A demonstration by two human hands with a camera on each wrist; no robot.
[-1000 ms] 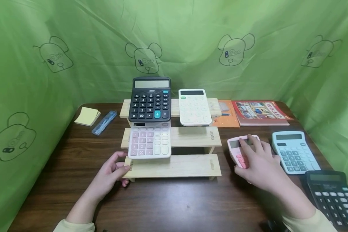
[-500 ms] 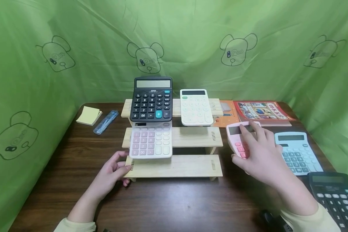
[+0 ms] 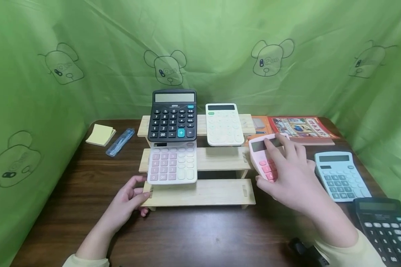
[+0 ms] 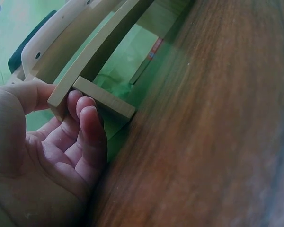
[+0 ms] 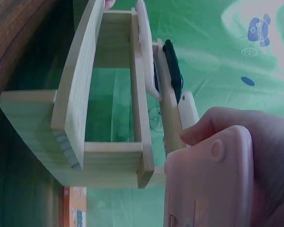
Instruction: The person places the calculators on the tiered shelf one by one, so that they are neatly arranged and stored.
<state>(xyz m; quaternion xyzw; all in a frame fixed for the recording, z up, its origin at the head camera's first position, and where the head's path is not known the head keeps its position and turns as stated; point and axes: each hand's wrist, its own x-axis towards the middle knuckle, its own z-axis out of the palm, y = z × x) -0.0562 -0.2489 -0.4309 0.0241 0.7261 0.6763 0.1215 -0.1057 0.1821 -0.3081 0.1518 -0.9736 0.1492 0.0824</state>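
Note:
My right hand (image 3: pixel 294 174) grips a pink calculator (image 3: pixel 262 155) from above, its screen end tilted up, just right of a tiered wooden rack (image 3: pixel 204 192). In the right wrist view the pink calculator's back (image 5: pixel 208 184) faces the camera. With thumb on top and fingers curled beneath, my left hand (image 3: pixel 128 200) pinches the left end of the rack's lowest shelf; the left wrist view shows these fingers (image 4: pixel 92 123) against the wood. A black calculator (image 3: pixel 172 116) and a white calculator (image 3: pixel 224 124) lean on the top tier. Below the black one leans a white-and-lilac calculator (image 3: pixel 172 165).
At the right lie a blue calculator (image 3: pixel 342 176) and another black calculator (image 3: pixel 384 230). Books (image 3: pixel 300 128) are at the back right. Sticky notes (image 3: pixel 101 134) and a blue translucent case (image 3: pixel 120 142) lie at the back left. A dark object (image 3: pixel 307 252) is by the right sleeve.
The right hand has lifted the pink calculator off the table and carried it left toward the rack. The left hand stays on the lowest shelf.

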